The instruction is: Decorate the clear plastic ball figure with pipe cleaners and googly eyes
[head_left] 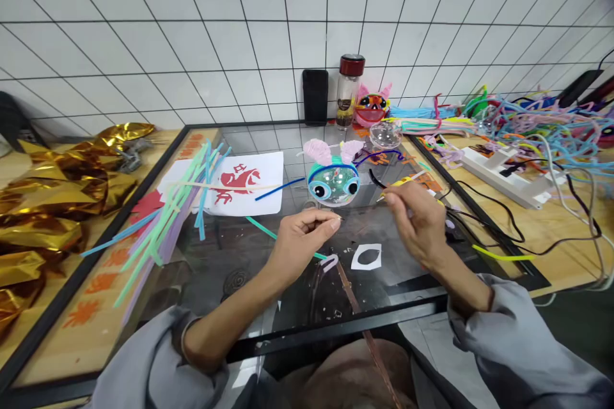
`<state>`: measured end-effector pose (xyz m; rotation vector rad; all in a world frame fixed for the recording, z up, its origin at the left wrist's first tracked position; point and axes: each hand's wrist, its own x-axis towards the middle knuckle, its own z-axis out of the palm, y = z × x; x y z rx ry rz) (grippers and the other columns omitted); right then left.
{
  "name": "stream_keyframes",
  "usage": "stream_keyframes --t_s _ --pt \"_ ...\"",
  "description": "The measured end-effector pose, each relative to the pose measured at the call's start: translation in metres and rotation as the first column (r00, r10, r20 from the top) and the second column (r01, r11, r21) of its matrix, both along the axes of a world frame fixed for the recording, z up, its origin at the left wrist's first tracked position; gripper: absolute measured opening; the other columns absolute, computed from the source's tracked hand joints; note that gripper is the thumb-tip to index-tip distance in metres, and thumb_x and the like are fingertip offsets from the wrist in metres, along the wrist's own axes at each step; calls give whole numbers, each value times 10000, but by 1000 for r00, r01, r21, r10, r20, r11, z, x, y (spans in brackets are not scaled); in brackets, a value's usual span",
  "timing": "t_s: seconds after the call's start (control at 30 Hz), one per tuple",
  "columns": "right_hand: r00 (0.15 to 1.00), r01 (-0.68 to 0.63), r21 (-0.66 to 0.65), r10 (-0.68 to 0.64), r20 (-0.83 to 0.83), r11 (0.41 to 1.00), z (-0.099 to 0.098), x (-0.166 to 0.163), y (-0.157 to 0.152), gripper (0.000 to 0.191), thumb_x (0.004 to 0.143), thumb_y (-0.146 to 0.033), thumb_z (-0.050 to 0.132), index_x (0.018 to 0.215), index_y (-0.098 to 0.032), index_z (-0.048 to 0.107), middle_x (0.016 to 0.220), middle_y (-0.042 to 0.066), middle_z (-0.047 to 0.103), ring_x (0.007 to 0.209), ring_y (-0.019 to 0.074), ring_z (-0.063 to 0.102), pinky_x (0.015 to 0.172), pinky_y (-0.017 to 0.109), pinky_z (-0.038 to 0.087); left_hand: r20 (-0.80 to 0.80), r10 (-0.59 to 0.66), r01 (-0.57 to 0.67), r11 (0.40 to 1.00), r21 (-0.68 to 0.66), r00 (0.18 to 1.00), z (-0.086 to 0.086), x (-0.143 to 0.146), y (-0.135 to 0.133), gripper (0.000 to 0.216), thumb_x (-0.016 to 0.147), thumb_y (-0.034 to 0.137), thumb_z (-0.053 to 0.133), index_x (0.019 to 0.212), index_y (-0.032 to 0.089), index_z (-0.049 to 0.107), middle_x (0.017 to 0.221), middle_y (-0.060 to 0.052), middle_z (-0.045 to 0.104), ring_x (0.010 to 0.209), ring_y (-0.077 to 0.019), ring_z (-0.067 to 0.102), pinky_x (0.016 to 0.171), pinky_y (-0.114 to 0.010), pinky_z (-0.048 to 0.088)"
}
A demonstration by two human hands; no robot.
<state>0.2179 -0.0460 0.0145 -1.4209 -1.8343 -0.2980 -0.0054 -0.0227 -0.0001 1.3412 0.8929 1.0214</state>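
Note:
My left hand (304,235) hovers over the glass table top (249,268), fingers pinched together on something too small to make out. My right hand (417,220) is closed around a thin tool with a yellow handle (400,183), its black tip pointing left. Just beyond both hands sits a clear ball creature (333,182) wrapped in blue pipe cleaner, with two big eyes and pink fuzzy ears. A white paper piece with an eye-shaped hole (367,257) and a small pink pipe-cleaner hook (330,262) lie below my hands.
A bundle of coloured pipe cleaners (167,217) and a white sheet with a red paper cutting (240,182) lie at left, gold foil (52,198) beyond. At the back stand a black phone (315,97), a jar (349,91) and a pink creature (371,105). Cables and pipe cleaners (527,134) crowd the right.

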Motion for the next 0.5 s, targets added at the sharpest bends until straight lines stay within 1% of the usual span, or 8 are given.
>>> stream_keyframes --t_s 0.03,0.07,0.1,0.13,0.2,0.3,0.4,0.5 --pt "984 169 -44 -166 63 985 1 8 2 322 977 -374 428 977 -147 655 860 123 677 807 239 618 737 355 450 1 0 0 1000 7 1000 0 0 0 201 779 353 736 820 162 781 705 -14 624 570 -65 406 498 -202 309" --pt "938 325 -115 -305 165 939 3 17 4 376 958 -420 445 1048 -120 652 962 168 679 878 280 623 768 386 450 3 1 -1 1000 14 1000 -1 0 -1 201 777 355 738 824 165 783 713 -17 630 572 -66 407 499 -202 310" --pt "878 449 -190 -391 276 873 3 24 7 432 936 -452 463 1102 -95 641 1042 205 668 933 316 620 787 412 448 5 1 -1 1000 19 1000 -1 0 -1 201 775 356 739 826 167 785 719 -18 635 574 -67 408 500 -203 310" --pt "822 538 -259 -430 373 802 4 30 11 478 919 -469 477 1139 -73 628 1091 229 656 968 344 617 797 428 445 9 1 -2 1000 23 1000 -2 1 -1 201 773 357 742 825 168 786 721 -19 637 573 -67 407 500 -203 310" --pt "747 638 -372 -425 511 674 3 39 18 540 896 -495 495 1188 -53 604 1178 254 634 1036 375 608 821 446 446 16 2 -2 1000 25 1000 -2 1 -1 205 770 360 743 820 165 784 717 -18 634 570 -66 402 500 -204 309" --pt "722 676 -472 -380 578 566 -2 46 25 576 887 -506 505 1227 -48 588 1257 254 619 1120 382 596 871 460 454 16 1 -2 1000 14 1000 -1 2 -1 226 764 372 746 813 153 775 681 -5 602 560 -62 390 498 -204 306" --pt "729 676 -498 -391 563 543 -9 54 29 541 885 -491 503 1199 -67 624 1242 240 640 1137 376 602 890 477 461 27 -9 10 1000 -16 1000 -1 2 -1 271 759 404 748 823 141 759 624 21 530 540 -58 370 488 -203 295" --pt "761 642 -472 -428 488 604 -17 65 31 456 847 -470 547 1097 -113 681 1142 208 687 1075 361 633 849 469 480 55 -31 34 998 -51 998 -2 3 -1 322 772 449 734 839 135 738 611 39 477 519 -51 363 481 -202 290"
